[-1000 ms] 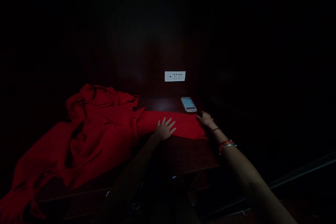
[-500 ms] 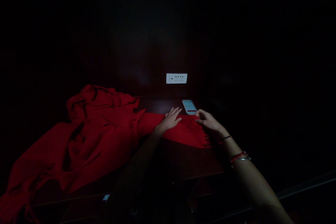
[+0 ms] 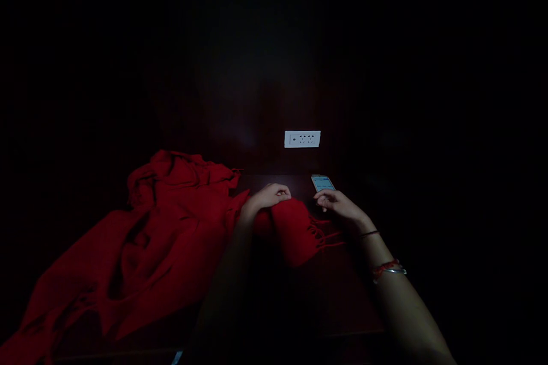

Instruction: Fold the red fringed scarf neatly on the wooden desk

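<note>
A red fringed scarf (image 3: 180, 234) lies in loose folds, its narrower end reaching right across the dark tabletop. My left hand (image 3: 269, 196) is closed on the upper edge of that end, where the cloth is lifted and bunched. To the right, my right hand (image 3: 340, 206) hovers near the scarf's fringe, its fingers loosely bent and apart, with nothing visible in them. Behind its fingertips lies a phone (image 3: 322, 183) with a lit screen, the lower part hidden by the hand.
A white socket plate (image 3: 302, 139) is set in the dark wall behind the table (image 3: 338, 296). The table's front edge shows faintly near the bottom. Deep shadow hides the surroundings.
My left hand has gone from lying flat on the scarf to gripping its upper edge. The scarf's end has bunched up and drawn left, away from my right hand. The view has shifted slightly.
</note>
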{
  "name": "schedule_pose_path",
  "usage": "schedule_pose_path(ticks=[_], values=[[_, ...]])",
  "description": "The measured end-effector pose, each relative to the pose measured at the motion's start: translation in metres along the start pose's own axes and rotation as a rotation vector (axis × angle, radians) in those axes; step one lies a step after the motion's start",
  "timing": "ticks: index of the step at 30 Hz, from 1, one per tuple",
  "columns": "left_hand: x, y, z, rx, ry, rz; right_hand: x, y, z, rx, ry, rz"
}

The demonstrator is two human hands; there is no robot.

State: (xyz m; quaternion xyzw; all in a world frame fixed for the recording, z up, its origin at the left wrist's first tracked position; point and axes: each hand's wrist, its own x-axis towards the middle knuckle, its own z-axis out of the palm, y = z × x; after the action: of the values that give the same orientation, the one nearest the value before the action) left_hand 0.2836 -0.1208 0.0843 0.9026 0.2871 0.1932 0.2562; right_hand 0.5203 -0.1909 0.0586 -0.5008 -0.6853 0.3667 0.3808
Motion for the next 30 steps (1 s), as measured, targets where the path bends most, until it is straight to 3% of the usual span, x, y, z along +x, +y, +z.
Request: schedule_pose_path(ticks=[3,7,11,14,17,20,23,27,30], values=[[-0.002,-0.006,-0.002,-0.009,-0.048,-0.038,0.002,0.011,0.021,-0.134,-0.020,-0.016],[-0.001,-0.003,-0.007,-0.056,-0.014,0.025,0.000,0.013,0.041,-0.364,0.115,-0.195],[-0.001,0.007,-0.017,0.005,0.040,0.101,0.001,0.007,0.044,-0.353,0.187,-0.288],[0.000,0.011,-0.019,0.097,0.050,0.065,0.001,0.001,0.039,-0.198,0.278,-0.231],[0.003,0.010,-0.015,0.111,-0.009,-0.037,-0.003,-0.007,0.034,-0.050,0.273,-0.162],[0.007,0.010,-0.008,0.119,-0.110,-0.100,-0.009,-0.011,0.031,0.024,0.062,-0.105],[0.009,0.014,-0.005,0.165,-0.154,-0.043,-0.011,-0.010,0.031,0.093,-0.110,0.023],[0.011,0.020,-0.004,0.187,-0.107,0.075,-0.008,-0.006,0.037,0.187,0.008,0.156],[0.013,0.020,-0.003,0.220,-0.109,0.094,-0.006,-0.008,0.042,0.357,0.184,0.142]])
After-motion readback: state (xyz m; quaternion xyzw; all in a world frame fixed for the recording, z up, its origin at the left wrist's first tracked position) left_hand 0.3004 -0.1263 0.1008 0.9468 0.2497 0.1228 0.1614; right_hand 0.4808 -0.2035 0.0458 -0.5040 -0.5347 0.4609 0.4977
